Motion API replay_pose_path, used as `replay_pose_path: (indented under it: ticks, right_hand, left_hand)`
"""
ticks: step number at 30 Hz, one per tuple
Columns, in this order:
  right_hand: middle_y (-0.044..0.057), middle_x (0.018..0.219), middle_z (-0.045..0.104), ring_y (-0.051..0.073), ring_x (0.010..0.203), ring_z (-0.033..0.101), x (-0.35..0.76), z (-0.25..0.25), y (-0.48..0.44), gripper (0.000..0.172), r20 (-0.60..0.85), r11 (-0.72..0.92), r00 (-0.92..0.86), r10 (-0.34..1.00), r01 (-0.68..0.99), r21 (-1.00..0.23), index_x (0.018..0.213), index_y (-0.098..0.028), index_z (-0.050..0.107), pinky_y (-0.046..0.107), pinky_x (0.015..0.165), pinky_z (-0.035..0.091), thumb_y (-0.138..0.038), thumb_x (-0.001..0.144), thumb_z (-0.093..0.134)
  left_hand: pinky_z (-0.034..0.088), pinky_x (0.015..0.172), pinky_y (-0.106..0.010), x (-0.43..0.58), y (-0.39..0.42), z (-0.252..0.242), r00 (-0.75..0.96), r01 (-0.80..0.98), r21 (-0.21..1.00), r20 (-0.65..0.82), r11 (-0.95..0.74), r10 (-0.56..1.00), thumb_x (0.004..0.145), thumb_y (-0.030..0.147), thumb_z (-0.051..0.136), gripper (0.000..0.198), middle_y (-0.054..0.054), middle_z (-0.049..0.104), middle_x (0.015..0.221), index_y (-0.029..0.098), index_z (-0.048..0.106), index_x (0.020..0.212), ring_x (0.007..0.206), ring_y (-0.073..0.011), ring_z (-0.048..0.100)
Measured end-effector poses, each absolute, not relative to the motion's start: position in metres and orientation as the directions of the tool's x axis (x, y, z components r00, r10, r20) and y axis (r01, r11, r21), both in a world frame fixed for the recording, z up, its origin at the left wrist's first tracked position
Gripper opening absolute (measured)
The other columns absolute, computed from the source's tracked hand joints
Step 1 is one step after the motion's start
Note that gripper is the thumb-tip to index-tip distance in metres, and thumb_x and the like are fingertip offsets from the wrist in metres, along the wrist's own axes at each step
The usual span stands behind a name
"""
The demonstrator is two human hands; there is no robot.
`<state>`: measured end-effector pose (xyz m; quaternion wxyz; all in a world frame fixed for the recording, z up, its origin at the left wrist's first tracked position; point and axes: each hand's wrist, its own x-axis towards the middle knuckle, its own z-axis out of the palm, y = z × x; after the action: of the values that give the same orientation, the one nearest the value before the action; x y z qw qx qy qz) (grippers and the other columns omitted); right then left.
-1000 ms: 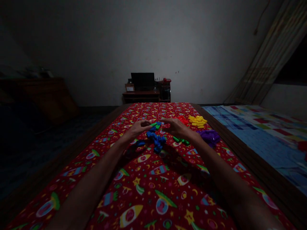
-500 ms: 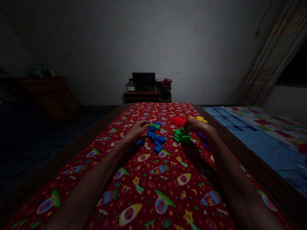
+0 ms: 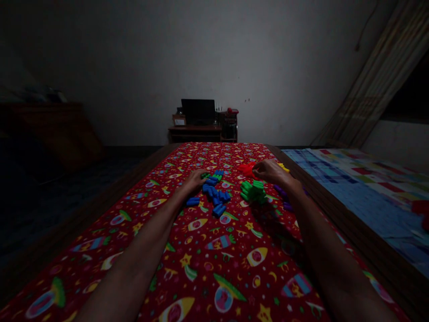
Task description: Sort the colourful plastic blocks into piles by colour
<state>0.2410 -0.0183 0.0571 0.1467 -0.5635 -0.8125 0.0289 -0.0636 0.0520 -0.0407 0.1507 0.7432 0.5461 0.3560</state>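
A: Starting from the left, what's there?
B: A wooden cabinet (image 3: 63,129), dim, at the far left. Then comes the table, spread with a red printed cloth (image 3: 201,250).
A: And on the cloth?
B: A little blue cluster (image 3: 192,202) lies leftmost, just nearer than the left hand (image 3: 194,180).
A: Is that hand holding anything?
B: Its fingers are drawn in narrow at a small green piece (image 3: 205,175); I can't tell whether they grip it. Past the table's far end, a black monitor (image 3: 197,112) stands on a desk (image 3: 194,133).
A: Right of those fingertips?
B: 1 row of blue and green pieces (image 3: 219,173), with a loose blue pile (image 3: 217,196) on its near side. Then 2 more heaps: a red pile (image 3: 246,170) farther off, a green pile (image 3: 251,191) nearer.
A: The other hand?
B: The right hand (image 3: 268,171) is at the red pile's right side, fingers curled narrow; whether they pinch something, I can't tell. Purple pieces (image 3: 280,191) show partly behind its wrist, yellow pieces (image 3: 284,167) beyond it.
A: Farther right?
B: A patchwork sheet (image 3: 345,179), then a curtain (image 3: 362,89).
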Motion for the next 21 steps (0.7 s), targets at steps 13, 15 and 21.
replay_pose_path:
  ticks: [13,15,21]
  right_hand:
    - [0.006,0.09,0.075,0.015,0.074,0.064,0.198,0.037,-0.024,0.024,0.499,0.757,-0.582,0.642,0.581,-0.297,0.104,-0.019,0.074,0.021,0.065,0.041,-0.021,0.085,0.06]
    - [0.006,0.079,0.073,0.014,0.068,0.063,0.201,0.034,-0.018,0.021,0.51,0.706,-0.517,0.688,0.64,-0.304,0.095,-0.016,0.076,0.021,0.062,0.039,-0.019,0.086,0.057]
    - [0.008,0.089,0.074,0.019,0.077,0.064,0.225,0.006,0.005,0.028,0.533,0.563,-0.315,0.785,0.721,-0.403,0.103,-0.014,0.074,0.024,0.068,0.042,-0.012,0.082,0.055]
  left_hand:
    - [0.055,0.081,-0.032,0.015,0.003,0.022,0.424,0.308,0.865,0.248,-0.397,0.871,0.075,0.046,0.07,0.053,-0.007,0.073,0.101,0.015,0.06,0.117,0.092,-0.0213,0.069]
    - [0.055,0.082,-0.034,0.019,0.006,0.014,0.406,0.329,0.843,0.282,-0.426,0.87,0.083,0.048,0.061,0.049,-0.009,0.072,0.102,0.014,0.059,0.118,0.093,-0.0221,0.069]
    - [0.041,0.105,-0.041,-0.009,0.025,-0.013,0.3,0.721,0.483,0.43,-0.498,0.851,0.09,0.035,0.049,0.034,-0.012,0.067,0.12,0.016,0.065,0.113,0.118,-0.0263,0.058]
